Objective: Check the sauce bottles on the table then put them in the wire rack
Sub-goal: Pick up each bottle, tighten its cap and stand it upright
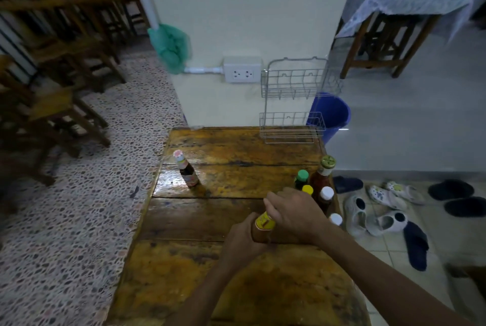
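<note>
Your left hand (243, 240) wraps the body of a yellow-labelled sauce bottle (263, 227) near the middle of the wooden table (210, 220), while your right hand (292, 214) curls over its top; the cap is hidden. Other bottles (319, 185) cluster along the right edge, and one pink-capped bottle (186, 169) stands alone toward the left edge. The wire rack (292, 104) stands at the far right corner, against the wall.

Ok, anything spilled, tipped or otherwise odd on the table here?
Nothing spilled or tipped. One bottle with a pink patterned cap stands alone at the table's left edge, apart from the cluster on the right. The wire rack is empty.
</note>
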